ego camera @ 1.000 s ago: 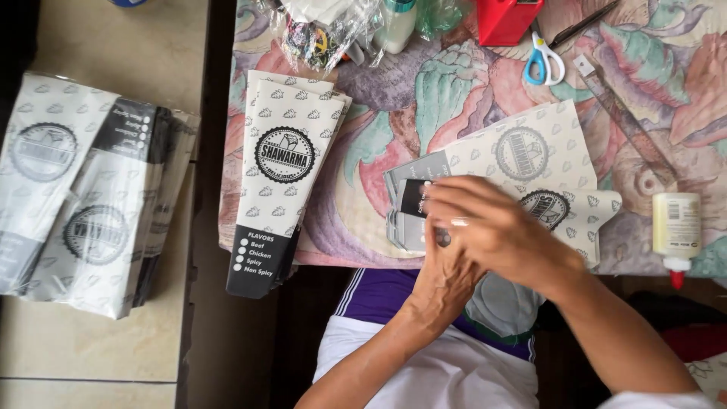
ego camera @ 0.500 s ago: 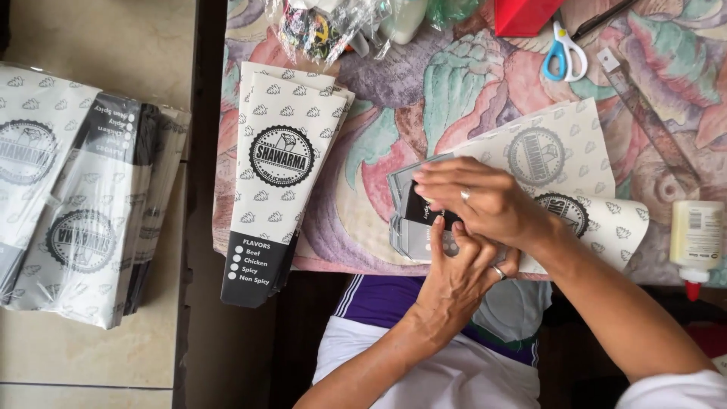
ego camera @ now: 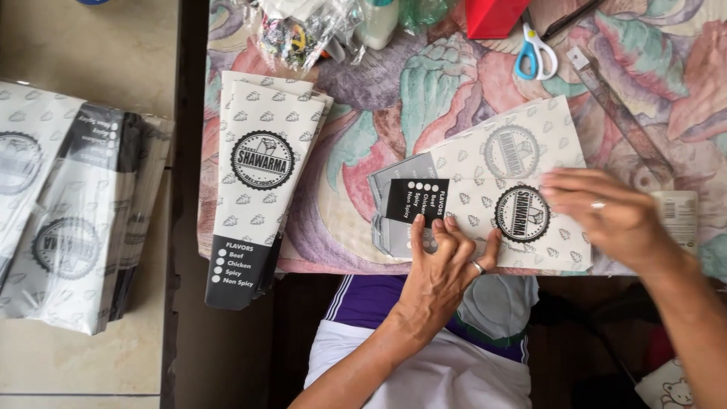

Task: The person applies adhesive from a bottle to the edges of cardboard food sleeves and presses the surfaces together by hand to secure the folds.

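Floral-clothed table (ego camera: 469, 68) beside beige tiled floor (ego camera: 113, 60)

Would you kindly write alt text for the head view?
Both hands, left hand and right hand, press a white paper sleeve with a black end flat on a floral tablecloth. A stack of sleeves lies left; blue-handled scissors lie beyond.

We're looking at white paper sleeves (ego camera: 500, 193) dotted with small grey motifs, a round black emblem and a black end with white dots. Same print on the stack (ego camera: 261, 174) to the side. The tablecloth (ego camera: 379, 113) is a busy pastel mix: pink, teal, purple and cream leafy shapes. Scissors (ego camera: 534, 53) have blue handles, the box (ego camera: 492, 15) up top is red. The floor (ego camera: 113, 53) is plain beige tile. Clothing (ego camera: 424, 333) below is purple and white.
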